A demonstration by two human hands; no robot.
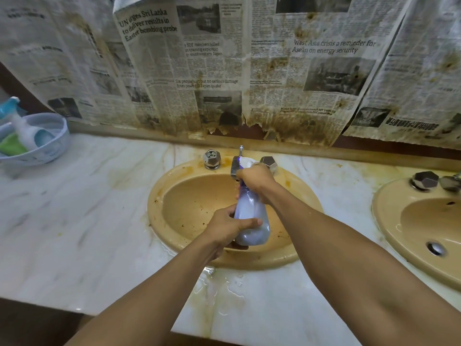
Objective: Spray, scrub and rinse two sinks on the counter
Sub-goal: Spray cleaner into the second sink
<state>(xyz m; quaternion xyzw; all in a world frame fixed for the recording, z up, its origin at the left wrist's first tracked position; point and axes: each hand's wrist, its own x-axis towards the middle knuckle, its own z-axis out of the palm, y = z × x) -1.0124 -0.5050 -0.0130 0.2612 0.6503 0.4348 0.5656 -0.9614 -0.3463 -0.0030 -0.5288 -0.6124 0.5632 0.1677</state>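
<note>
A pale lilac spray bottle is held over the middle tan sink, which is stained and speckled with dirt. My left hand grips the bottle's body from the left and below. My right hand grips its neck and white spray head just in front of the chrome tap. A second tan sink lies at the right edge, with its drain showing.
The marble counter is wet in front of the middle sink. A pale blue basin holding bottles stands at the far left. Stained newspaper covers the wall behind. Chrome tap knobs flank the tap.
</note>
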